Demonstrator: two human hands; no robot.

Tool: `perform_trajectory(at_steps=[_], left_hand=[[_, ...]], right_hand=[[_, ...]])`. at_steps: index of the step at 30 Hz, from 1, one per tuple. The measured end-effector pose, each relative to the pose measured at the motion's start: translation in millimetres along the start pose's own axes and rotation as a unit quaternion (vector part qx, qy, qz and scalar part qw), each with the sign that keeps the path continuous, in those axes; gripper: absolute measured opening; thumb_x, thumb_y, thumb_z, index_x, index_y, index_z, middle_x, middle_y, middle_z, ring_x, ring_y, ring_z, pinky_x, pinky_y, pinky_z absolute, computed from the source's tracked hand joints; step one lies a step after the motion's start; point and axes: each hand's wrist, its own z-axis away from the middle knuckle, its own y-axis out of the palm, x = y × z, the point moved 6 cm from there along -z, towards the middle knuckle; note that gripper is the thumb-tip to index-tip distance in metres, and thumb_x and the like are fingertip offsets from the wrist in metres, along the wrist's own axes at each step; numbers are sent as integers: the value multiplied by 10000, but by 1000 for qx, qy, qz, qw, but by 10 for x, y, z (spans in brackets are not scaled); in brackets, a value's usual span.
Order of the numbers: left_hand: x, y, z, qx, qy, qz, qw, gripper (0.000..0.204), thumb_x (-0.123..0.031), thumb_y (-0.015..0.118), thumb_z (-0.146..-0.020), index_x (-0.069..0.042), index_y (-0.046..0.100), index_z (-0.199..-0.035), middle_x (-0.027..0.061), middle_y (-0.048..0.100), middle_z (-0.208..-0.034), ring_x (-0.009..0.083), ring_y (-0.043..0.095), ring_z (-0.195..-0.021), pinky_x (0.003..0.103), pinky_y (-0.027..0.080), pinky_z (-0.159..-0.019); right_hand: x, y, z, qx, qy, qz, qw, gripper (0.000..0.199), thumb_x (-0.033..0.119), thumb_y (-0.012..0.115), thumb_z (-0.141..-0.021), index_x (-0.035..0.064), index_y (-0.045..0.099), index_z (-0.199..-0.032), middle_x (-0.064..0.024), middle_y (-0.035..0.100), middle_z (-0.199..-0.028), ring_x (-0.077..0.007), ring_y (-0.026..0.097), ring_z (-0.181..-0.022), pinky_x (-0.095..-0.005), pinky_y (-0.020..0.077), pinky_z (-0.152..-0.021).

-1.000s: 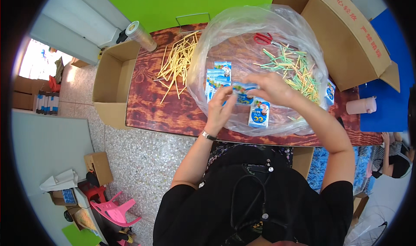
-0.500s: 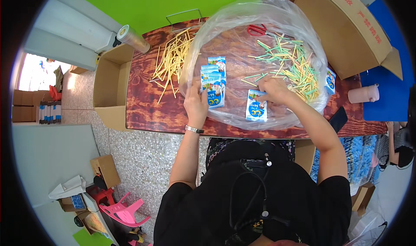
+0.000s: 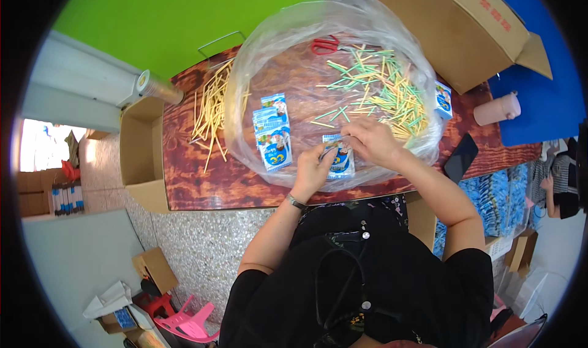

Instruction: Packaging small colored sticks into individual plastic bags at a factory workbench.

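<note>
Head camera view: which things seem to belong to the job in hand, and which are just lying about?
Likely part of the job:
- blue-and-white packet by the left hand and right hand
- overlapping packets
- green-and-yellow sticks
- clear plastic around them

Probably just lying about:
- red-handled scissors
- dark phone
- pink bottle
- pink chair

Crinkled, glossy clear plastic forms the bag (image 3: 331, 11); the desk (image 3: 197, 189) is smooth, shiny woodgrain. Packets (image 3: 275, 147) look like slick plastic film; the carton (image 3: 438, 32) is matt cardboard.
</note>
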Motion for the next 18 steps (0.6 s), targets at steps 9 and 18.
perform_trajectory(at_steps=[9,18], left_hand=[[70,167,-65,58,-46,77,994,174,-151,753,-813,-1,666,-802,-11,599,-645,31,474,-572,234,394,-500],[-387,541,-133,150,78,53,984,255,-220,768,-793,-24,607,-806,24,531,-661,103,455,-611,280,391,-563]], right_hand=[[-102,-114,174,54,90,-250,962,173,157,644,-860,70,649,-1009,-125,644,-767,-292,640,-668,-365,478,-609],[-1484,-440,734,92,211,116,966,198,172,683,-783,17,596,-870,-175,647,-829,-356,645,-839,-412,526,-754]])
